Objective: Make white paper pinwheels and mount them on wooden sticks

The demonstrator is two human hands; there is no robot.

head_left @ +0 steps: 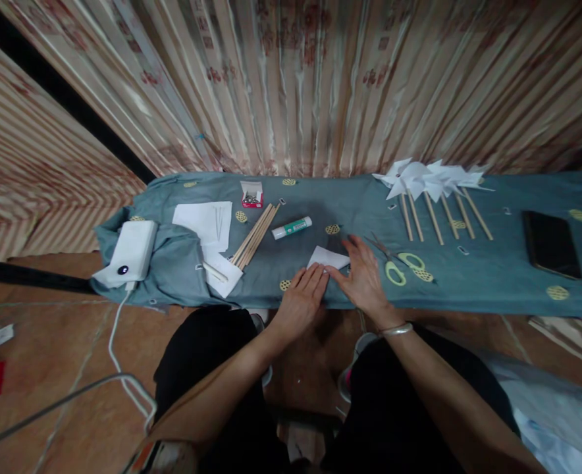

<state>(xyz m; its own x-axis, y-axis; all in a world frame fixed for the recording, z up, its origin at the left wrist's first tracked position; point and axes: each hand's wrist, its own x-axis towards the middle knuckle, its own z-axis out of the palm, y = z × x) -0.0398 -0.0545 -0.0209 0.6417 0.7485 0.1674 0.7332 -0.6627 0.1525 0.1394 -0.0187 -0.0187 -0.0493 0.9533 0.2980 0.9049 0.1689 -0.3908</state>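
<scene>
My left hand (301,297) and my right hand (363,275) lie side by side on a small folded piece of white paper (328,257) near the front edge of the blue-grey cloth (488,276). Both hands rest flat, fingers stretched out and pressing on the paper's near edge. Green-handled scissors (398,264) lie just right of my right hand. A glue stick (291,228) lies behind the paper.
A bundle of wooden sticks (255,235), white paper sheets (205,220) and a small box of pins (252,195) sit to the left. A white power bank (132,251) with a cable is at the far left. Finished white pinwheels on sticks (432,184) and a black phone (550,243) lie to the right. A curtain hangs behind.
</scene>
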